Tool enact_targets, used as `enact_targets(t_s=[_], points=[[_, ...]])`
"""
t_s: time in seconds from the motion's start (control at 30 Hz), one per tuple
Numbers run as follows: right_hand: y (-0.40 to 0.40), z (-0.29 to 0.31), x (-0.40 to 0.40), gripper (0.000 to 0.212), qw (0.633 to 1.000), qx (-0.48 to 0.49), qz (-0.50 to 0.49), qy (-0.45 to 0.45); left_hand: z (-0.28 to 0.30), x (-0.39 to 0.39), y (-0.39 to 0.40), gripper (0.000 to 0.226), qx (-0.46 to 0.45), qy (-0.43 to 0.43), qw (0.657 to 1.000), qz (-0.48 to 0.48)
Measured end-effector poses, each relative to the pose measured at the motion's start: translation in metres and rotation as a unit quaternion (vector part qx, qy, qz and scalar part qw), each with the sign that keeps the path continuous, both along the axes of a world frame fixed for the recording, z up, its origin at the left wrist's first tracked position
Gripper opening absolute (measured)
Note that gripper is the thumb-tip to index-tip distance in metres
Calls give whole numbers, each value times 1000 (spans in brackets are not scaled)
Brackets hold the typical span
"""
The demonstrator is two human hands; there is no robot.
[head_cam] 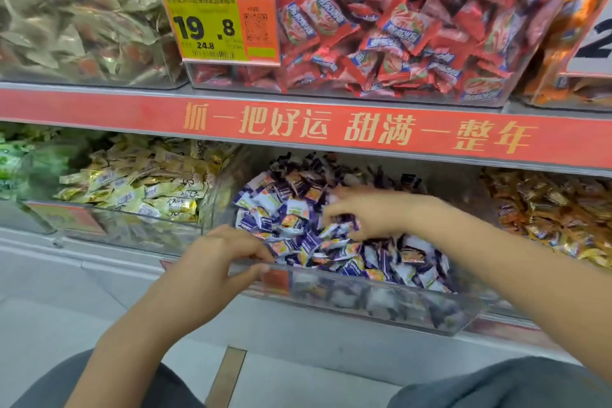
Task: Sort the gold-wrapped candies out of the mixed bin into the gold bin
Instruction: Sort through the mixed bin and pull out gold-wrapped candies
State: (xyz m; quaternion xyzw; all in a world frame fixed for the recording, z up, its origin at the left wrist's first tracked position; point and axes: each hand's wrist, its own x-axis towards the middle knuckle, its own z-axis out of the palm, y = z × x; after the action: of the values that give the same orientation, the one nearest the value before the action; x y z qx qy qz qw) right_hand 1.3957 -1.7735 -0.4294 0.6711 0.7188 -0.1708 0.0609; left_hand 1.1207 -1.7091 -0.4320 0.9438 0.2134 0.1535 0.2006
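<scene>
We dig curled right hand (367, 212) fingers into the mixed bin (364, 298), left hand (225, 255) pinching its rim; gold bin (132, 219) awaits more.

My left hand (220, 257) grips the front rim of the mixed bin (381, 300). My right hand (367, 212) rests in its purple candies (298, 205), fingers curled. The gold bin (132, 225) is just left.

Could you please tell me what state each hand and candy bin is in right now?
Left hand: gripping the front rim of the clear plastic mixed bin.
Right hand: fingers curled down into the purple-and-white wrapped candies.
Clear gold-candy bin: partly filled.
</scene>
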Motion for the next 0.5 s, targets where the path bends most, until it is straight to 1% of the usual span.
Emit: enact_targets(t_s=[0.03, 0.1, 0.13, 0.2, 0.27, 0.3, 0.33, 0.37, 0.4, 0.43, 0.47, 0.5], points=[[-4, 0, 14, 39, 999, -20, -24, 9, 1, 0, 0, 25, 0, -1, 1000, 0], [-12, 6, 33, 35, 997, -37, -63, 33, 2, 2, 0, 7, -10, 7, 1000, 4], [-17, 11, 38, 36, 995, -41, -72, 47, 2, 2, 0, 9, -13, 9, 1000, 4], [-23, 22, 39, 46, 992, -64, -85, 63, 3, 2, 0, 14, -19, 11, 1000, 2], [-27, 36, 28, 57, 993, -72, -86, 42, 3, 3, 1, 12, -21, 15, 1000, -1], [-27, 42, 16, 58, 996, -50, -73, 17, 2, 4, 2, 12, -22, 14, 1000, -2], [-26, 45, 2, 56, 999, -2, -38, -5, 2, 4, 3, 13, -23, 14, 1000, -3], [-22, 44, -13, 52, 999, 46, 9, -8, 1, 4, 4, 15, -24, 16, 1000, -3], [-17, 41, -26, 51, 996, 60, 58, 9, 1, 4, 5, 18, -25, 17, 1000, -4], [-11, 35, -38, 53, 994, 35, 104, 21, 2, 5, 4, 21, -26, 17, 999, -6], [-5, 26, -47, 61, 990, -15, 139, 17, 2, 5, 4, 24, -28, 17, 999, -8], [1, 16, -53, 70, 985, -72, 159, -10, 2, 5, 4, 25, -28, 17, 999, -8]])
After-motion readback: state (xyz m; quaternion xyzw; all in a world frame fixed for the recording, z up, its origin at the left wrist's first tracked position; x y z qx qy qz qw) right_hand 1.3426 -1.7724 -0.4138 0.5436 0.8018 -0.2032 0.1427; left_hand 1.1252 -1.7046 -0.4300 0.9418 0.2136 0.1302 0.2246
